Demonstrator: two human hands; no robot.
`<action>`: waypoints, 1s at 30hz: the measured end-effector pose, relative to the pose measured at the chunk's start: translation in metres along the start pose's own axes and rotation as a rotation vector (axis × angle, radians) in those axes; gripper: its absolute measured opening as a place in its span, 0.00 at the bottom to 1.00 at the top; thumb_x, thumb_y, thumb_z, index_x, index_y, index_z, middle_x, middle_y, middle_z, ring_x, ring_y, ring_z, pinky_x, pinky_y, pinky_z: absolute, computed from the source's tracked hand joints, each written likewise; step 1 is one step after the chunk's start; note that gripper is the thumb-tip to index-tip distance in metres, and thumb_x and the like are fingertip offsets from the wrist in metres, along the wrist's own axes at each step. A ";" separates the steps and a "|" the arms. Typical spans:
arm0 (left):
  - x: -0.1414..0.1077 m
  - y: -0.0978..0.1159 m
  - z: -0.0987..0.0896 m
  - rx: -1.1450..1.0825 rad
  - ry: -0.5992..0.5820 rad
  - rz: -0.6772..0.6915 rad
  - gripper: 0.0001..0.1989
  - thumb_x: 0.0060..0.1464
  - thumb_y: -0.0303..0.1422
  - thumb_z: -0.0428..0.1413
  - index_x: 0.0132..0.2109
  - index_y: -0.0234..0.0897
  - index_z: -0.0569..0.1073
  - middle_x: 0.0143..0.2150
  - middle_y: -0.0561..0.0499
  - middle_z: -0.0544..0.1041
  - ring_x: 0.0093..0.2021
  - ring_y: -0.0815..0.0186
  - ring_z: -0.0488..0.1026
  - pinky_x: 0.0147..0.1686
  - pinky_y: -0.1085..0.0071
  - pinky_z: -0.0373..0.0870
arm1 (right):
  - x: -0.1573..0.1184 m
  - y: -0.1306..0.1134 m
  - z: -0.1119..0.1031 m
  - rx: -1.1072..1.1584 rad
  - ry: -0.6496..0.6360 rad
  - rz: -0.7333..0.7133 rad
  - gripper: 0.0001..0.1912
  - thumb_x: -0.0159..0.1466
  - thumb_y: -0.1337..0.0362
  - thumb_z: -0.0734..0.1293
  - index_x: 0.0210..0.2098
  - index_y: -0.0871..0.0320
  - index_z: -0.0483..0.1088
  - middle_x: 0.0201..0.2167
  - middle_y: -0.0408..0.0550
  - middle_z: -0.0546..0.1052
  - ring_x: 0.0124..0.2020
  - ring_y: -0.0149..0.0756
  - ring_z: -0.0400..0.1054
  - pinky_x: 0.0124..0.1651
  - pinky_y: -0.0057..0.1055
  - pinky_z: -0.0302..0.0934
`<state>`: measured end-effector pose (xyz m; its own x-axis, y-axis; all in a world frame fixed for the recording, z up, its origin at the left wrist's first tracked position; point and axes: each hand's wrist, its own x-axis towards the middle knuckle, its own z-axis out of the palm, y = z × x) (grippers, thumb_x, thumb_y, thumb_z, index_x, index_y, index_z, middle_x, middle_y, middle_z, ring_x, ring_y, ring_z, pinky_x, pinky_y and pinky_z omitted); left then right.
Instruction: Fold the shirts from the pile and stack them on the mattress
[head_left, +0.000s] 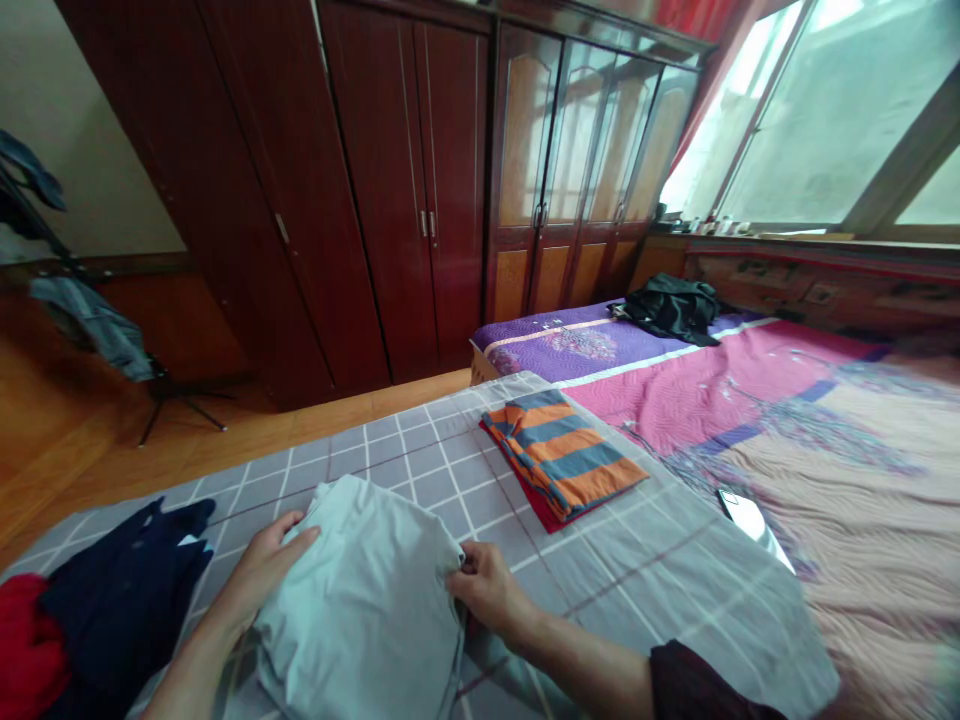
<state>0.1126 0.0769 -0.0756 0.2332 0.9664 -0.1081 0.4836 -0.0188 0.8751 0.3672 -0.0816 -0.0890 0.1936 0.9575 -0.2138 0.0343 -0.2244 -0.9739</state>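
Clearly, at the lower left corner of the frame a red garment [28,640] lies bunched against a rumpled navy garment [124,600], both on a grey checkered sheet [420,440]. Above them, near the left edge, a dark stand [161,385] on splayed legs has a blue-grey garment [97,315] hanging from it. Next, at lower left of centre, the left hand [274,560] is partly open, its thumb and fingers set apart on the upper left edge of a pale grey-green garment [367,600]. That garment lies on the sheet in the lower middle of the frame, loosely gathered, with soft creases. At its right edge the right hand [484,590] is closed narrow, pinching the cloth between thumb and fingers. Farther right, above the right forearm, an orange and blue-grey striped garment [574,450] lies folded on top of a red folded cloth [541,510], whose edge shows along the left and bottom. At the upper right, a black bundle [671,305] rests on a purple, pink and beige bedspread [660,395]; lower down on the right lies a phone [752,525].
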 end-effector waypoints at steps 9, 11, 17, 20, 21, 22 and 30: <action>0.004 0.088 0.054 0.095 -0.213 0.237 0.20 0.50 0.47 0.53 0.41 0.35 0.70 0.37 0.50 0.77 0.37 0.59 0.74 0.35 0.71 0.70 | -0.040 -0.011 -0.054 0.334 0.085 0.064 0.09 0.44 0.60 0.61 0.22 0.60 0.65 0.14 0.39 0.66 0.13 0.25 0.56 0.14 0.23 0.54; 0.016 0.089 0.070 0.276 -0.223 0.247 0.15 0.51 0.42 0.52 0.39 0.35 0.70 0.38 0.49 0.77 0.39 0.58 0.74 0.38 0.69 0.69 | -0.046 -0.002 -0.069 0.313 0.133 0.080 0.10 0.45 0.59 0.61 0.23 0.59 0.64 0.14 0.39 0.66 0.12 0.25 0.56 0.14 0.23 0.54; 0.034 0.128 0.147 0.964 -0.147 0.577 0.17 0.56 0.31 0.47 0.52 0.36 0.68 0.52 0.42 0.72 0.53 0.56 0.68 0.52 0.62 0.62 | -0.052 0.030 -0.082 0.234 0.188 -0.010 0.08 0.47 0.62 0.59 0.24 0.59 0.65 0.15 0.38 0.63 0.15 0.26 0.56 0.17 0.23 0.51; 0.033 0.172 0.213 0.899 -0.384 0.905 0.22 0.60 0.35 0.46 0.60 0.40 0.61 0.61 0.48 0.64 0.61 0.62 0.60 0.59 0.65 0.55 | -0.052 0.033 -0.080 0.251 0.183 -0.131 0.08 0.49 0.64 0.58 0.25 0.60 0.66 0.20 0.41 0.66 0.25 0.30 0.61 0.26 0.23 0.54; 0.035 0.184 0.235 0.912 -0.442 0.925 0.23 0.61 0.38 0.46 0.62 0.42 0.58 0.64 0.50 0.62 0.63 0.62 0.57 0.60 0.64 0.52 | -0.052 0.033 -0.080 0.252 0.173 -0.141 0.08 0.50 0.63 0.59 0.25 0.60 0.67 0.21 0.42 0.67 0.27 0.31 0.62 0.27 0.24 0.55; 0.040 0.194 0.255 0.935 -0.476 0.901 0.24 0.61 0.40 0.45 0.63 0.44 0.57 0.65 0.52 0.60 0.64 0.63 0.54 0.61 0.64 0.51 | -0.053 0.033 -0.080 0.249 0.163 -0.136 0.08 0.50 0.62 0.59 0.26 0.60 0.67 0.22 0.42 0.67 0.28 0.32 0.62 0.28 0.24 0.55; 0.118 0.164 0.232 1.036 -0.194 0.498 0.20 0.61 0.37 0.44 0.57 0.34 0.64 0.59 0.36 0.65 0.59 0.49 0.61 0.55 0.52 0.56 | -0.053 0.038 -0.089 0.162 0.167 -0.080 0.10 0.52 0.59 0.62 0.26 0.61 0.67 0.22 0.42 0.66 0.29 0.33 0.62 0.30 0.25 0.56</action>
<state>0.4149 0.1284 -0.0545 0.6730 0.7396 -0.0102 0.7391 -0.6719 0.0468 0.4456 -0.1566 -0.1081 0.3568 0.9247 -0.1328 -0.0991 -0.1039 -0.9896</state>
